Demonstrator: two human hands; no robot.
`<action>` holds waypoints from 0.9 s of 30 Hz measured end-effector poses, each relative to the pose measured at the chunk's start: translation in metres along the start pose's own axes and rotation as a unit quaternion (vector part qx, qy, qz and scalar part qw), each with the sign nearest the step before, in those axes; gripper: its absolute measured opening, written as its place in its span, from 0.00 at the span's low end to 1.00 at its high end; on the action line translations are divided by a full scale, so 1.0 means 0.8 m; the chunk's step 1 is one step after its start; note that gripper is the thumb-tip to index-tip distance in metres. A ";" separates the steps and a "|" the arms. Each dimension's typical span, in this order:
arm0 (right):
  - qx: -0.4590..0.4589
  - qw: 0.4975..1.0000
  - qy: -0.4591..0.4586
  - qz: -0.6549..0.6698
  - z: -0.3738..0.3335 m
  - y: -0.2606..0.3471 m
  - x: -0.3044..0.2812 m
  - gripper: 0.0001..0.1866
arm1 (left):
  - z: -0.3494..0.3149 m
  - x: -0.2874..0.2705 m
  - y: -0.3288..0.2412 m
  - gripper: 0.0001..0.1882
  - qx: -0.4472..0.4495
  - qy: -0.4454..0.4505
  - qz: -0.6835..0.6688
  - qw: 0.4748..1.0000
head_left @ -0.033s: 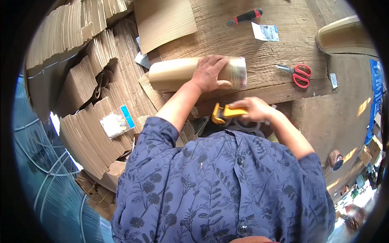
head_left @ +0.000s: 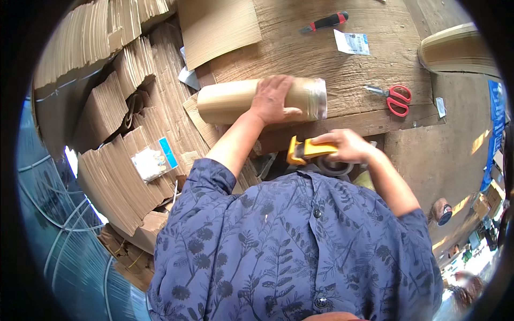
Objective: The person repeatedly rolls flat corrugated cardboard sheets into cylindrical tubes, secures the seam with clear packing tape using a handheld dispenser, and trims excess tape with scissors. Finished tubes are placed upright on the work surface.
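A tan roll of paper or card (head_left: pixel 227 100) lies crosswise near the table's front edge. Clear, shiny film or tape wraps its right end. My left hand (head_left: pixel 272 100) grips the roll from above, right of its middle, with the thumb pointing right. Below the table edge, close to my body, my right hand (head_left: pixel 348 146) is closed on a yellow tape dispenser (head_left: pixel 306 151). A roll of tape (head_left: pixel 336 167) shows under that hand. The dispenser's yellow head points left and stands apart from the tan roll.
Red-handled scissors (head_left: pixel 397 100) and a white label (head_left: pixel 352 43) lie right of the roll. Behind them is a red-and-black utility knife (head_left: pixel 325 22). Flat cardboard stacks (head_left: pixel 112 179) crowd the left, with a small plastic packet (head_left: pixel 154 161) on top. A curved tan roll (head_left: pixel 455 49) stands far right.
My right hand and the tape dispenser have moved slightly right. My left hand has shifted a little left on the roll, which lies nearly where it was.
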State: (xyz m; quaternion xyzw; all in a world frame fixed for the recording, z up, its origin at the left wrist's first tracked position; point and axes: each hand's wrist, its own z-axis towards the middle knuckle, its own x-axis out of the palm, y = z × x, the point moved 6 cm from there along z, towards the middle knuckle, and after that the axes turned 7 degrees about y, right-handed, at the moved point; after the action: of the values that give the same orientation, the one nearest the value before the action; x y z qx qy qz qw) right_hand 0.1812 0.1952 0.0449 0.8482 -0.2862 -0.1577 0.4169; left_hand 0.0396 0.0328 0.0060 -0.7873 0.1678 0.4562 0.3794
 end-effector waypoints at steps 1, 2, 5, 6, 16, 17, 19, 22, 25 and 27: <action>-0.054 0.991 -0.049 0.113 -0.022 -0.009 -0.012 0.35 | -0.019 0.003 0.004 0.56 -0.040 0.004 0.024 0.999; -0.096 0.972 -0.100 0.187 -0.036 0.006 -0.034 0.34 | -0.035 0.006 0.005 0.58 -0.078 0.011 0.051 0.996; -0.202 0.942 -0.268 -0.005 -0.034 0.051 -0.114 0.27 | -0.076 0.026 -0.012 0.63 -0.073 0.001 0.061 0.995; -0.150 0.933 -0.302 -0.126 -0.020 0.071 -0.131 0.25 | -0.083 0.030 -0.016 0.64 -0.088 0.005 0.061 0.994; 0.061 0.910 -0.139 -0.385 -0.008 0.039 -0.139 0.21 | -0.082 0.030 -0.037 0.65 -0.137 0.028 0.097 0.985; 0.069 0.915 -0.156 -0.367 -0.008 0.030 -0.141 0.21 | -0.074 0.036 -0.050 0.65 -0.088 0.029 0.120 0.988; 0.065 0.932 -0.152 -0.321 0.001 0.018 -0.154 0.22 | -0.051 0.054 -0.070 0.65 0.011 0.037 0.166 0.985; 0.113 0.954 -0.161 -0.227 0.010 0.001 -0.173 0.28 | -0.009 0.039 -0.061 0.65 -0.077 0.122 0.122 0.982; -0.035 0.971 -0.235 0.032 0.031 -0.117 -0.177 0.32 | 0.028 0.025 -0.044 0.64 -0.062 0.114 0.096 0.987; -0.105 0.932 -0.270 0.216 0.020 -0.170 -0.132 0.33 | 0.045 0.014 -0.033 0.63 -0.081 0.138 0.084 0.983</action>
State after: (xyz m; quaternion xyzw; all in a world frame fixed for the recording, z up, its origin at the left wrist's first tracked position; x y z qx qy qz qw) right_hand 0.1385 0.3170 -0.0699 0.6427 -0.5464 -0.3154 0.4346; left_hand 0.0405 0.0779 -0.0026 -0.8542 0.2463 0.3852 0.2476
